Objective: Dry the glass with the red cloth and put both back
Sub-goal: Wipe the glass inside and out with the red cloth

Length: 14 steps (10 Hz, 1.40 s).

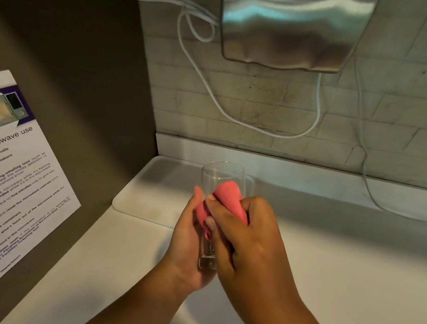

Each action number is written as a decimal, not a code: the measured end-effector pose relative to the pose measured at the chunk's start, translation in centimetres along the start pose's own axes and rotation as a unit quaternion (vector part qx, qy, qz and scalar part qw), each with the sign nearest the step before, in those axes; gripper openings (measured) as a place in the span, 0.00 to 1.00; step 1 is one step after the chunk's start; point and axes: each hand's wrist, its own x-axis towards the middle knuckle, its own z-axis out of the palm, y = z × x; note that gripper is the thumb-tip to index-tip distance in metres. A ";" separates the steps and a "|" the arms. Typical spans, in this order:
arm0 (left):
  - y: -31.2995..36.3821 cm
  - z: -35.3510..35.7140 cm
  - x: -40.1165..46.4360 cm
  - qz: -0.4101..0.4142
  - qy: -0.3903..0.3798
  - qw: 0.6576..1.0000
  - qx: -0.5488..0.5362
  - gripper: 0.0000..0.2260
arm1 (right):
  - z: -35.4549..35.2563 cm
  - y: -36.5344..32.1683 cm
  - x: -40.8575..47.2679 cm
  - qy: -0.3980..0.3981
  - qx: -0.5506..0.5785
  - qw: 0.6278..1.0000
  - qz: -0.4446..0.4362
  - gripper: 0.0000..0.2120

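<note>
Both hands busy mid-drying above the counter (329, 255): left hand (187, 241) cups the glass (221, 178), right hand (246, 235) presses the red cloth (229, 198) on its side, probably outside; next, set both on the white tray (156, 190).

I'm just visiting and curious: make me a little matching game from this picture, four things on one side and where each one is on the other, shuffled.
Things:
1. glass
2. red cloth
3. white tray
4. metal dryer

Places:
A. mounted on the tiled wall
B. lying on the counter by the corner
C. held in the left hand
D. pressed against the glass by the right hand

Pairs: 1-C, 2-D, 3-B, 4-A
</note>
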 end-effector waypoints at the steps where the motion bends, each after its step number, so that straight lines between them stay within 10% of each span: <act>1: -0.4 0.3 0.0 0.009 -0.002 1.000 0.013 0.31 | -0.2 0.4 1.6 0.068 -0.059 0.996 0.006 0.16; 4: 0.1 0.8 0.1 0.046 0.033 0.998 0.016 0.34 | -0.6 1.3 3.3 0.132 -0.024 0.986 0.097 0.15; 7: -0.6 -0.2 0.5 -0.028 -0.043 0.998 -0.033 0.25 | -0.1 -0.3 1.6 -0.003 -0.122 0.993 -0.004 0.16; 11: 1.4 1.4 0.3 0.077 0.046 0.996 0.024 0.33 | -1.0 2.3 3.4 0.123 -0.015 0.986 0.115 0.15; 14: 0.5 1.4 0.0 0.019 0.018 0.999 0.019 0.28 | 0.2 0.3 2.0 0.043 -0.081 0.996 0.013 0.15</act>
